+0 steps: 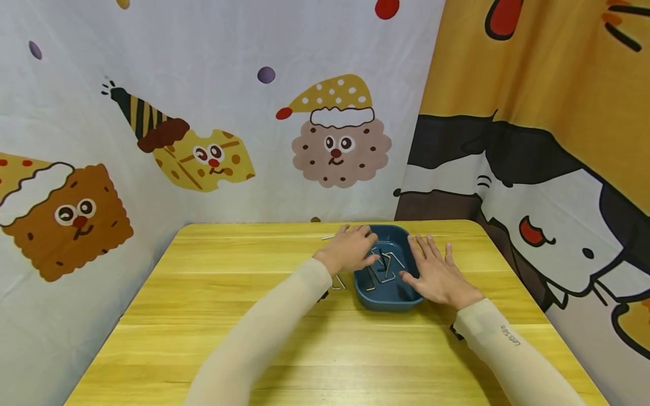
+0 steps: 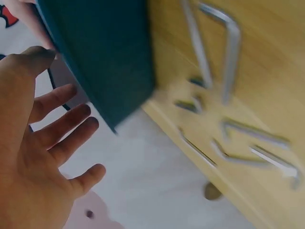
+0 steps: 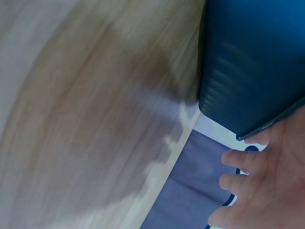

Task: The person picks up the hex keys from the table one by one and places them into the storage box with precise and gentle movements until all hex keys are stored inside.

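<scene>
A dark blue plastic box (image 1: 388, 305) stands on the table with several hex keys (image 1: 398, 260) lying jumbled inside. My left hand (image 1: 349, 251) is over the box's left rim, fingers spread and loosely bent; in the left wrist view nothing shows in its grasp. Along the right rim lies my right hand (image 1: 437, 276), its fingers extended against the box edge. More L-shaped hex keys (image 2: 232, 57) lie loose on the table left of the box, partly hidden by my left forearm in the head view.
The yellow wood-grain table (image 1: 213, 304) ends at a back edge close behind the box. A white curtain (image 1: 228, 45) with cartoon prints hangs beyond it, and a yellow cartoon curtain (image 1: 558, 73) hangs on the right.
</scene>
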Demonstrator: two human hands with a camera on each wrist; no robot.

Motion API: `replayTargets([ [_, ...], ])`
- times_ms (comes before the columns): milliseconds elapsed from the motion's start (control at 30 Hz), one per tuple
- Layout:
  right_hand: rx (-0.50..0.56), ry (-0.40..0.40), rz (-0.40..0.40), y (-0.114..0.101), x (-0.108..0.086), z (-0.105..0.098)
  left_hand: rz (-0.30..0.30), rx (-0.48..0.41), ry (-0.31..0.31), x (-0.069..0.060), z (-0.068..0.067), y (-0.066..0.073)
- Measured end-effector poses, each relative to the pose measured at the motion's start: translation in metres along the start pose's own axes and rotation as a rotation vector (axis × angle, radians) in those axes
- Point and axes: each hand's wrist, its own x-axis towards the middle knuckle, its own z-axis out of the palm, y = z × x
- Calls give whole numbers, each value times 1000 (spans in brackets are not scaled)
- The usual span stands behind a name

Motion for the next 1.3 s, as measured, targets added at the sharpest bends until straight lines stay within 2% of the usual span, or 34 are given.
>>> replayTargets([
  [233, 10, -3, 6, 0, -2, 0, -115, -101, 43, -19, 15, -38],
  [467, -2, -2, 7, 0, -3, -1, -177, -167, 68, -28, 32, -64],
  [633, 4, -1, 6, -2, -3, -1, -189, -140, 5, -27, 38, -70],
  [800, 0, 7, 5, -2, -3, -1, -170, -116, -92, -24, 41, -66],
  [900, -1, 7, 5, -3, -3, -1, -163, -105, -127, -23, 42, -64],
  [1067, -4, 9, 6, -3, -2, 1, -178, -101, -123, -24, 43, -66],
  [1300, -6, 10, 11, -2, -1, 1, -216, -127, -122, -40, 37, -88],
])
